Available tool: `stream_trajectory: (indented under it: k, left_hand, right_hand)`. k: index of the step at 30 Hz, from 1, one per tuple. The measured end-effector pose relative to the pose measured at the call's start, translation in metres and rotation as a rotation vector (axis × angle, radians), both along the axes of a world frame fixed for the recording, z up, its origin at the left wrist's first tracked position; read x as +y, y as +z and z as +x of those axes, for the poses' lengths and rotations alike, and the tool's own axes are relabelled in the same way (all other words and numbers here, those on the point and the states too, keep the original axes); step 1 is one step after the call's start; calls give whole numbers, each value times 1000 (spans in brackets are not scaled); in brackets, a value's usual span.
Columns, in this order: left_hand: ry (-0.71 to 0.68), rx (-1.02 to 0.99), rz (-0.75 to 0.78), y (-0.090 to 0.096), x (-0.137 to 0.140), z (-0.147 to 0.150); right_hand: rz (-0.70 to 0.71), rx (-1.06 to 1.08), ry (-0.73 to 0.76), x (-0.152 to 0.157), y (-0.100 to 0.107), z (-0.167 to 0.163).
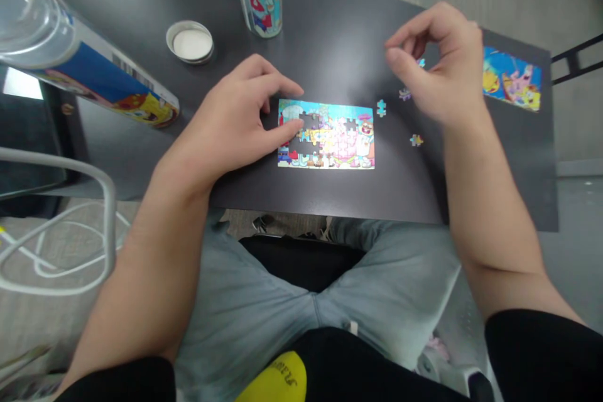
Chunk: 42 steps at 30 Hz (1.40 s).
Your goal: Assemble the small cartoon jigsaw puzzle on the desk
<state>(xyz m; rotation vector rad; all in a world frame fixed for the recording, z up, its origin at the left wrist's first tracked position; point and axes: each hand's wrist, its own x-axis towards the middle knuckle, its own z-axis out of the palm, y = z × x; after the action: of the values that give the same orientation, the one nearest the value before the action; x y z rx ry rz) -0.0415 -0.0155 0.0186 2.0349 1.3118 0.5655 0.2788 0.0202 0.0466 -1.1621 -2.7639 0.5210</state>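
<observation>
A cartoon jigsaw puzzle (348, 144), partly assembled with several dark gaps, lies flat near the table's front edge. My left hand (235, 119) rests at its left side, fingers apart, with the thumb over the puzzle and the index finger by its top left corner. Raised over the table to the right is my right hand (443, 69), its thumb and index fingertips pinched together. Whatever might be between those tips is too small to make out. Loose puzzle pieces lie between puzzle and hand: a blue piece (381, 108), a purplish piece (404, 95) and a yellowish piece (416, 140).
A blue cartoon picture card (513, 78) lies at the right end of the dark table (330, 191). A printed can (264, 3) stands at the back, near a round lid (191, 43). A large clear-ended canister (108, 69) is at left, above a white cable (106, 201).
</observation>
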Motion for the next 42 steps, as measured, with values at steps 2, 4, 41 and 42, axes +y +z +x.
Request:
stream_trajectory:
  k: [2,4,41,42]
  left_hand:
    - [-13,4,32,-2,0,2]
    - [-41,33,52,-5,0,3]
    - [-16,25,78,-14,15,8]
    - [-20,24,83,-17,15,7]
  right_hand:
    - [42,-66,-12,1,-1,10]
    - [85,-116,-63,11,-3,31]
    - [-375,217,-610,-41,-10,115]
    - [-370,276,-582,-42,-12,110]
